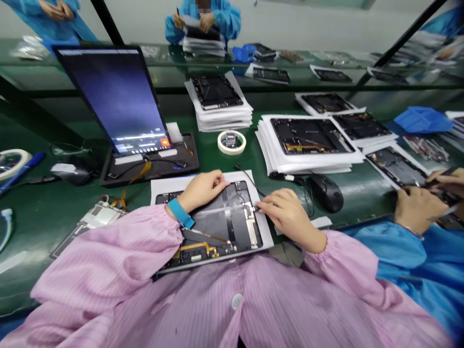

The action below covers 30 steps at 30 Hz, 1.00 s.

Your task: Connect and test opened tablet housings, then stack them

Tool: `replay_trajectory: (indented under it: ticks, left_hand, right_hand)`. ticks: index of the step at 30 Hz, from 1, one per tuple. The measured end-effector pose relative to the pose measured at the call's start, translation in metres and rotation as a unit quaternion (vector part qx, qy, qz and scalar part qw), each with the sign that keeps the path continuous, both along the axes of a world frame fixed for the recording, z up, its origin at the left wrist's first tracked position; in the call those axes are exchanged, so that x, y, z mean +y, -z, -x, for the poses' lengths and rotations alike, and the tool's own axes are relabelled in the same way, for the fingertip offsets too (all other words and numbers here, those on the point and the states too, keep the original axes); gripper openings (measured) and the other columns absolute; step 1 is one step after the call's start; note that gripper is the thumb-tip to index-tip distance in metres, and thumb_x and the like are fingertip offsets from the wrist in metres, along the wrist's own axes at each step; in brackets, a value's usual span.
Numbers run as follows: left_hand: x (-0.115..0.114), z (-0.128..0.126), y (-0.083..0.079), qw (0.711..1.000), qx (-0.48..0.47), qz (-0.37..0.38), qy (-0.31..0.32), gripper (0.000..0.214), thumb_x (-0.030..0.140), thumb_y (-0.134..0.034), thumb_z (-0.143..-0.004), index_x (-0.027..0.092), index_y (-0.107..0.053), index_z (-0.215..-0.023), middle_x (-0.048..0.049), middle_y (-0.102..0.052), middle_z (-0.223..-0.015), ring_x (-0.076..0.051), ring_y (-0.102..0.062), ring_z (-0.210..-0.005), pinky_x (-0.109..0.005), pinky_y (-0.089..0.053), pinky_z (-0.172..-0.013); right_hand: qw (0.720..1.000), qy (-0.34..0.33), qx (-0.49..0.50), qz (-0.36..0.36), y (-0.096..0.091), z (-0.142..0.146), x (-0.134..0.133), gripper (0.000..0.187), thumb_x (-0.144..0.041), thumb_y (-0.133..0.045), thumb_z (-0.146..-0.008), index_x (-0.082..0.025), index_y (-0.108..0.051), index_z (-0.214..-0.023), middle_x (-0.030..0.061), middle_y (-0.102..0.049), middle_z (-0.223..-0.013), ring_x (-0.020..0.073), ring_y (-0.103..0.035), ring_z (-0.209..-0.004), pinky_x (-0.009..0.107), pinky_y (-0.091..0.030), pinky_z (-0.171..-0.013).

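An opened tablet housing [212, 224] with its inner parts showing lies on white sheets [268, 237] in front of me. My left hand [203, 189], with a blue strap [180, 212] at the wrist, rests over the housing's upper edge. Its fingers are curled together, and whatever they may pinch is hidden. At the housing's right edge, my right hand [288, 215] pinches a small dark cable plug [256, 209] against the side, beside the silvery connector strip [250, 224]. A thin black cable [246, 175] runs toward that hand.
A lit tablet screen [116, 101] stands in a black tray [188, 150] at the left. Behind are a tape roll [231, 142] and paper-layered housings [311, 137]. A black mouse [326, 192] sits at right, near a co-worker's hands [420, 208]. A metal-backed part [96, 217] lies left.
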<state>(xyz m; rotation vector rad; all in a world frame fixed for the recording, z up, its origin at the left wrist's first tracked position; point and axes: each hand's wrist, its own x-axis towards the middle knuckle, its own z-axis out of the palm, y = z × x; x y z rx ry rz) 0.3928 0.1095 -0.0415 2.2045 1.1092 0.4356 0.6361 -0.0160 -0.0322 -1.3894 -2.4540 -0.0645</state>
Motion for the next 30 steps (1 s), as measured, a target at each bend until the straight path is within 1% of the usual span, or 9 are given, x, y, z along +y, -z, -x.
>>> replay_trajectory:
  ticks: [11,14,16,19,21,23,25,26,30]
  left_hand:
    - [0.004,-0.011,0.008,0.999,-0.025,-0.009,-0.029,0.024,0.041,-0.057,-0.088,0.019,-0.06,-0.078,0.0002,-0.062,-0.067,-0.015,-0.056,-0.061,-0.026,-0.031,-0.054]
    - [0.0,-0.012,-0.002,0.994,-0.093,-0.041,-0.039,0.019,0.034,-0.063,-0.084,0.019,-0.061,-0.072,-0.0009,-0.062,-0.065,-0.018,-0.057,-0.062,-0.029,-0.039,-0.058]
    - [0.001,-0.004,-0.018,0.983,-0.15,-0.09,-0.055,0.017,0.032,-0.066,-0.081,0.021,-0.062,-0.07,-0.0032,-0.066,-0.072,-0.021,-0.061,-0.073,-0.034,-0.046,-0.071]
    - [0.02,0.036,-0.052,0.959,-0.199,-0.136,-0.148,0.02,0.037,-0.055,-0.088,0.022,-0.066,-0.08,-0.0052,-0.068,-0.09,-0.021,-0.061,-0.09,-0.036,-0.047,-0.087]
    - [0.041,0.082,-0.069,0.928,-0.222,-0.154,-0.257,0.031,0.037,-0.039,-0.094,0.019,-0.065,-0.092,-0.0086,-0.067,-0.099,-0.021,-0.061,-0.096,-0.036,-0.049,-0.087]
    - [0.065,0.134,-0.074,0.893,-0.223,-0.159,-0.358,0.037,0.027,-0.028,-0.094,0.016,-0.063,-0.102,-0.0127,-0.064,-0.111,-0.023,-0.059,-0.105,-0.038,-0.049,-0.088]
    - [0.088,0.179,-0.066,0.873,-0.185,-0.127,-0.434,0.026,0.024,-0.043,-0.085,0.015,-0.063,-0.099,-0.0124,-0.065,-0.103,-0.024,-0.061,-0.1,-0.038,-0.049,-0.088]
    - [0.097,0.196,-0.058,0.876,-0.168,-0.108,-0.439,0.021,0.023,-0.052,-0.079,0.014,-0.064,-0.094,-0.012,-0.067,-0.095,-0.024,-0.062,-0.095,-0.038,-0.049,-0.086]
    - [0.117,0.221,-0.026,0.92,-0.112,-0.037,-0.373,0.019,0.023,-0.074,-0.056,0.016,-0.061,-0.068,-0.004,-0.064,-0.068,-0.021,-0.062,-0.07,-0.032,-0.051,-0.073]
  right_hand:
    - [0.992,-0.008,0.096,-0.078,0.022,0.0,0.001,0.018,-0.015,-0.047,-0.094,-0.02,-0.062,-0.102,0.0064,-0.065,-0.091,0.0208,-0.058,-0.087,0.038,-0.047,-0.079]
    - [0.993,-0.012,0.101,-0.063,0.026,-0.003,0.004,0.015,-0.019,-0.047,-0.095,-0.02,-0.061,-0.101,0.0057,-0.064,-0.091,0.0198,-0.058,-0.086,0.036,-0.047,-0.078]
    - [0.993,-0.015,0.101,-0.052,0.03,-0.007,0.007,0.014,-0.022,-0.049,-0.095,-0.02,-0.061,-0.101,0.0052,-0.064,-0.092,0.0195,-0.058,-0.086,0.035,-0.047,-0.078]
    - [0.994,-0.026,0.101,-0.041,0.036,-0.013,0.012,0.015,-0.028,-0.051,-0.095,-0.021,-0.061,-0.102,0.0049,-0.064,-0.093,0.0197,-0.058,-0.087,0.034,-0.048,-0.078]
    - [0.994,-0.034,0.101,-0.036,0.039,-0.015,0.016,0.016,-0.031,-0.051,-0.095,-0.022,-0.061,-0.103,0.0048,-0.064,-0.094,0.0198,-0.058,-0.088,0.033,-0.048,-0.079]
    - [0.994,-0.038,0.1,-0.036,0.04,-0.017,0.017,0.017,-0.033,-0.052,-0.095,-0.022,-0.062,-0.103,0.0045,-0.064,-0.094,0.0197,-0.059,-0.089,0.033,-0.048,-0.08]
    - [0.994,-0.038,0.099,-0.038,0.04,-0.017,0.018,0.018,-0.034,-0.051,-0.095,-0.023,-0.062,-0.103,0.0042,-0.065,-0.094,0.0196,-0.06,-0.088,0.032,-0.048,-0.08]
    - [0.994,-0.035,0.1,-0.038,0.04,-0.017,0.019,0.018,-0.035,-0.051,-0.095,-0.023,-0.062,-0.103,0.0041,-0.065,-0.094,0.0196,-0.06,-0.088,0.032,-0.048,-0.079]
    - [0.994,-0.028,0.1,-0.033,0.041,-0.017,0.019,0.019,-0.036,-0.051,-0.095,-0.023,-0.062,-0.102,0.0042,-0.065,-0.094,0.0197,-0.061,-0.088,0.032,-0.048,-0.08]
